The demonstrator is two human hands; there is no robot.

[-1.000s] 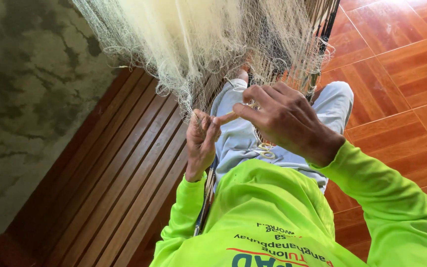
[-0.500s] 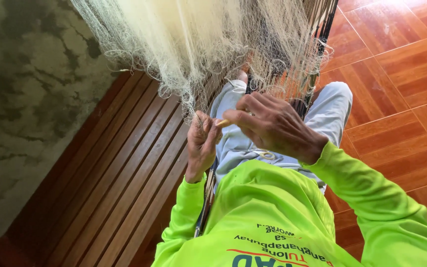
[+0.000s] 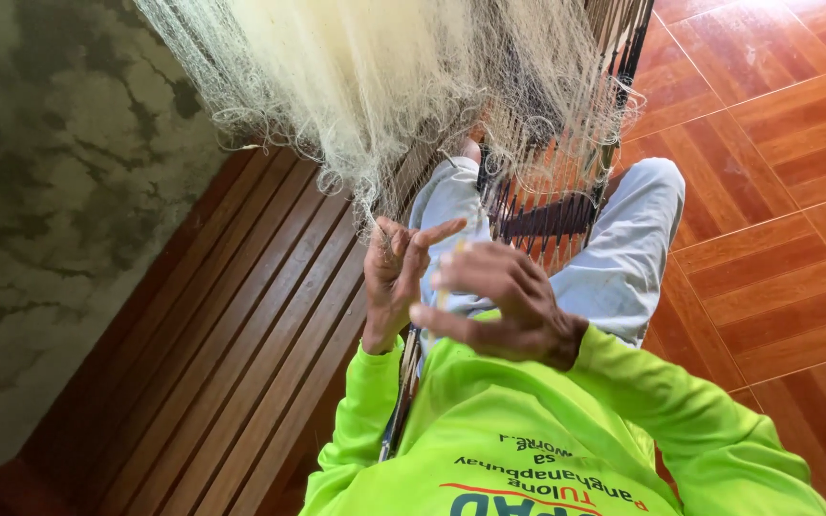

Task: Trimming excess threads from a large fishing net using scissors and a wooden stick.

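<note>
Netting (image 3: 384, 86), pale cream, fine and frayed into loops, hangs bunched above my hands. My left hand (image 3: 396, 277) has its fingers (image 3: 437, 232) pinched on the lowest strands, forefinger extended. My right hand (image 3: 499, 306) is curled loosely just beside it; whether it grips anything I cannot tell. Below lie my light trousers (image 3: 623, 258), a slatted wooden bench (image 3: 241, 334), and glossy orange floor tiles (image 3: 776, 191).

Single head-worn view, looking steeply down, close over the hands (image 3: 461, 296), lap and floor (image 3: 767, 191)
</note>
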